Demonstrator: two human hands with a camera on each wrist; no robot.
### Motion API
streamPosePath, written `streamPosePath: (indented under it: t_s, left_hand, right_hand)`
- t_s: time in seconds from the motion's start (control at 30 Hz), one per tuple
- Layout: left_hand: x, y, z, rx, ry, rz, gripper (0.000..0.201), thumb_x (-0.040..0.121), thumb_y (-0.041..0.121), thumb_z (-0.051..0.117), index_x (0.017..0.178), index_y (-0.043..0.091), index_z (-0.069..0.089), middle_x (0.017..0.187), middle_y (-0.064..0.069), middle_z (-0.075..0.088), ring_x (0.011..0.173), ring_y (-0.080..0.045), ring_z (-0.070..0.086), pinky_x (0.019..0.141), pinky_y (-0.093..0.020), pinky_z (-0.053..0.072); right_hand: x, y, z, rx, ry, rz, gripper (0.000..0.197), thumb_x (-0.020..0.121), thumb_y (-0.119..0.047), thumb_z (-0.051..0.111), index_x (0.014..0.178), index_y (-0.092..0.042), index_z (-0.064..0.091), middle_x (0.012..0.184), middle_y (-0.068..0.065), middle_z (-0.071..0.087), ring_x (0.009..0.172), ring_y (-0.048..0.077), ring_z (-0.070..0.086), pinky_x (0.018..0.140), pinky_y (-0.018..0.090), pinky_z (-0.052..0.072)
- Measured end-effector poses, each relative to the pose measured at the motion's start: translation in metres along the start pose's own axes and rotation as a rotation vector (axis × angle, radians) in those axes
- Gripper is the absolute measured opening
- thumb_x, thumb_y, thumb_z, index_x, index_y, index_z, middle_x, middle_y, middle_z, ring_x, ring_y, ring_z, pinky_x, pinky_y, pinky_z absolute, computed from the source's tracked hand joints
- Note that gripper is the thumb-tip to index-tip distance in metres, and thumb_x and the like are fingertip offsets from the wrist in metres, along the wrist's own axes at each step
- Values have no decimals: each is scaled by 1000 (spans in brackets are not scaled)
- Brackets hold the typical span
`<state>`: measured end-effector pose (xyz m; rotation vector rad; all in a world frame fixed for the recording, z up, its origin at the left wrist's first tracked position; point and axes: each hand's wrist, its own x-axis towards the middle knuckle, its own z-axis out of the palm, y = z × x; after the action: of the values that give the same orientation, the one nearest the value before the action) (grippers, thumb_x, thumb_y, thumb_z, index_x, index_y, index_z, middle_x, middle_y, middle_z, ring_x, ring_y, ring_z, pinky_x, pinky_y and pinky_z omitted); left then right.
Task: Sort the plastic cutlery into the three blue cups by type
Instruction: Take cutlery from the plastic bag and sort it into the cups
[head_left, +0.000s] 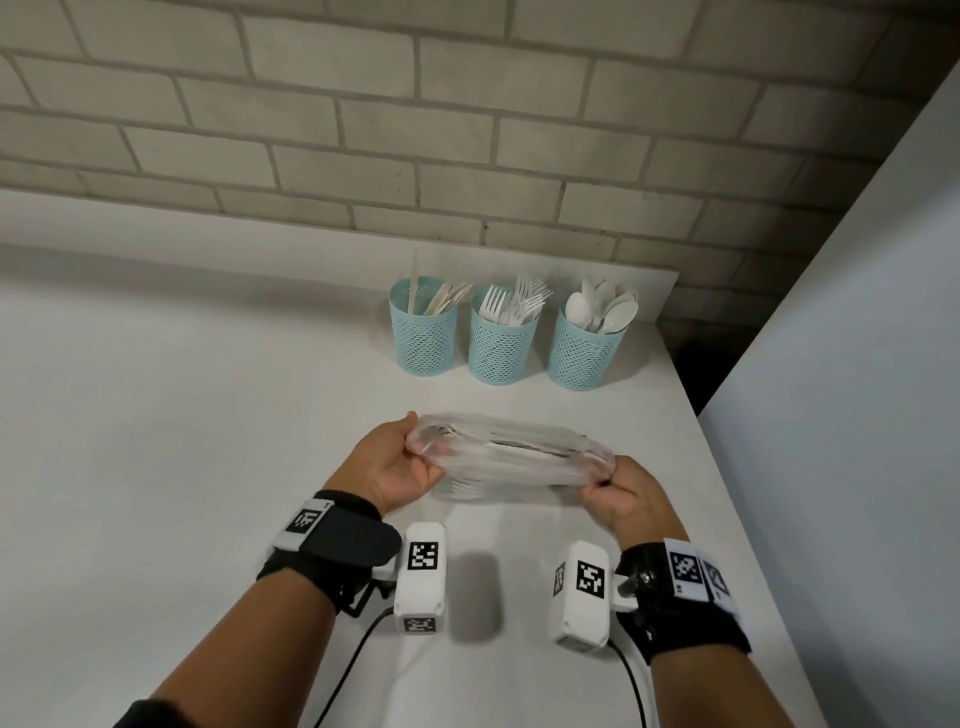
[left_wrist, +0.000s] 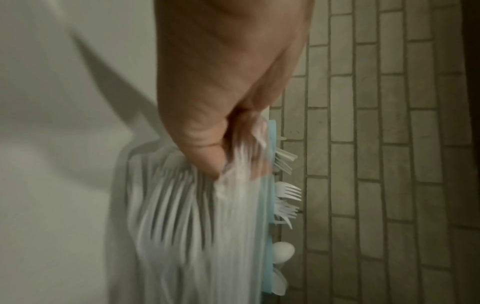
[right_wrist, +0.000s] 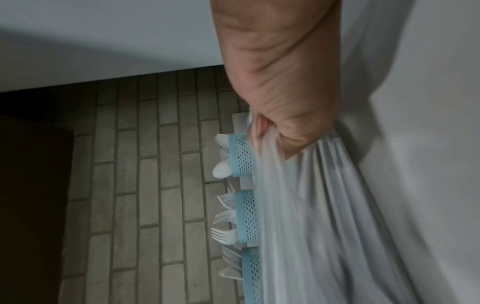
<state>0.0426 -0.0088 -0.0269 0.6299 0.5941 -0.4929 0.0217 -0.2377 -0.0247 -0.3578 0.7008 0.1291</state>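
Three blue mesh cups stand in a row at the back of the white table: the left cup (head_left: 423, 332) holds knives, the middle cup (head_left: 502, 340) forks, the right cup (head_left: 585, 345) spoons. In front of them a clear plastic bag (head_left: 511, 454) is stretched taut between both hands, just above the table. My left hand (head_left: 400, 465) grips its left end, my right hand (head_left: 615, 491) grips its right end. The left wrist view shows the bag (left_wrist: 182, 216) bunched under my thumb; the right wrist view shows the bag (right_wrist: 311, 205) pulled from my fist. What lies inside the bag is blurred.
A brick wall (head_left: 467, 130) runs behind the table. A pale panel (head_left: 857, 364) rises along the right, with the table edge (head_left: 737, 467) close to my right hand. White camera units hang at both wrists. The bare tabletop (head_left: 156, 415) stretches to the left.
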Motion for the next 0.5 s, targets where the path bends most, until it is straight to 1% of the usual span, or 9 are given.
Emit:
streamPosePath:
  t_s: [0.07,0.1,0.17,0.23,0.3,0.37,0.4,0.43,0.5]
  left_hand:
    - [-7,3,2,35,-32,7,33,97,34,45,88,4,56,68,-9,64,50,-18,61,46,-29,56]
    - [-11,6,4,121,-42,43,28,95,35,49,90,8,54,69,-7,62,52,-14,57,46,-24,54]
    - [-18,9,7,443,-11,183,27,90,34,58,108,16,50,95,-8,64,72,-15,61,59,-26,54]
    - [-24,7,9,868,99,368,45,84,34,67,118,25,40,120,-8,49,99,-20,56,69,-28,50]
    - [-28,1,14,1244,160,552,37,80,31,72,106,26,47,119,-7,38,96,-17,49,68,-22,44]
    - [-27,-5,17,1467,149,654,19,80,21,72,84,25,54,114,-7,45,86,-17,52,64,-17,39]
    - [-24,-8,18,1523,139,684,17,80,15,70,78,25,57,111,-6,53,90,-20,55,67,-17,40]
    - [-22,-10,18,1551,147,681,14,82,10,67,78,22,61,108,-4,59,98,-21,58,73,-18,40]
    - [-18,-11,19,1564,179,680,17,84,3,61,95,15,68,114,-5,63,111,-22,56,87,-21,40]
  right_hand:
    - [-3,-3,1,-130,41,-57,8,94,-1,42,90,1,50,60,6,50,30,10,44,29,14,35]
    - [-2,-6,0,-246,60,-145,9,95,-8,48,101,-2,51,73,7,54,43,12,54,36,17,43]
    - [-5,-11,2,-611,80,-366,24,91,-17,59,113,-9,55,101,12,60,82,20,61,61,28,54]
    - [-12,-11,5,-1109,130,-624,32,85,-29,67,115,-21,59,119,8,56,105,18,55,82,32,48]
    - [-17,-5,9,-1444,97,-787,37,80,-36,70,114,-25,60,123,7,51,110,17,50,87,27,40]
    - [-14,4,12,-1725,44,-805,51,77,-36,73,123,-23,57,123,11,49,114,21,49,91,26,38]
    - [-13,9,13,-1847,28,-794,58,77,-34,74,129,-21,53,125,12,50,117,24,49,95,27,37]
    - [-9,12,13,-1929,13,-781,62,77,-31,75,133,-19,50,127,13,53,120,26,49,99,28,36]
    - [-5,15,16,-1967,0,-780,59,79,-21,74,133,-15,52,125,13,60,117,25,54,100,27,38]
